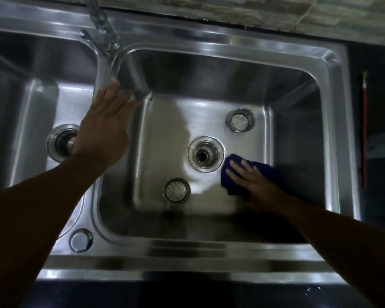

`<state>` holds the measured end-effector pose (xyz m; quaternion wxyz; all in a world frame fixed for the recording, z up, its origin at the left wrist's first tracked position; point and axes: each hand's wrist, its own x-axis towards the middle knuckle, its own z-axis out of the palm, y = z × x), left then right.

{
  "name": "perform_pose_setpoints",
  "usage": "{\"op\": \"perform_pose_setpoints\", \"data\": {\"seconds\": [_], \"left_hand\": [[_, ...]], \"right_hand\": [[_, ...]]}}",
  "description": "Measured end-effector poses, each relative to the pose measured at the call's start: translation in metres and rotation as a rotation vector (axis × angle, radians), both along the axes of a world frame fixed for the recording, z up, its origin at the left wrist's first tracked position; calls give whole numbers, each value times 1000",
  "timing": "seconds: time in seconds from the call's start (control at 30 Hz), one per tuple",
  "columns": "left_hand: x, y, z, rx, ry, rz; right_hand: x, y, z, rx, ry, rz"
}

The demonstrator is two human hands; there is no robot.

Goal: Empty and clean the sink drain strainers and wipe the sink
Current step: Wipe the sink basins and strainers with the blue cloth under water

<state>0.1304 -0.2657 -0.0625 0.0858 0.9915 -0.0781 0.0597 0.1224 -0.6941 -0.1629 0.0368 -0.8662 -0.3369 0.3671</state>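
Your right hand presses a blue cloth flat, fingers spread, on the right basin floor beside the open drain. Your left hand, its grip released, braces on the divider. Lift both loose strainers clear before wiping under them; work outward toward the corners.

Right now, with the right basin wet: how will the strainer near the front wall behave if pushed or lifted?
The front strainer is a small perforated steel cup, so probably light and rigid. It sits on the basin floor, which looks wet, so a push would likely make it slide. If tipped on its side, its round wall may let it roll.
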Motion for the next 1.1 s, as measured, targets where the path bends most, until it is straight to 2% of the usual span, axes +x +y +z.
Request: {"op": "perform_pose_setpoints", "data": {"seconds": [0.13,0.23,0.47,0.6,0.8,0.93,1.1], "left_hand": [[0,0,0,-3,-20,-2],[0,-2,1,4,-15,-8],[0,-2,3,10,9,-15],[0,-1,4,4,38,-8],[1,-2,5,-8,41,2],[-1,-2,5,-7,43,6],[2,-1,5,14,57,4]], "right_hand": [[24,52,-4,0,-76,-261],[35,90,-12,40,-110,-297],[41,136,-14,73,-171,-41],[17,107,-4,87,-116,167],[8,54,-2,-15,-222,322],[14,42,0,-101,-259,63],[28,106,-6,31,-221,-202]]}}
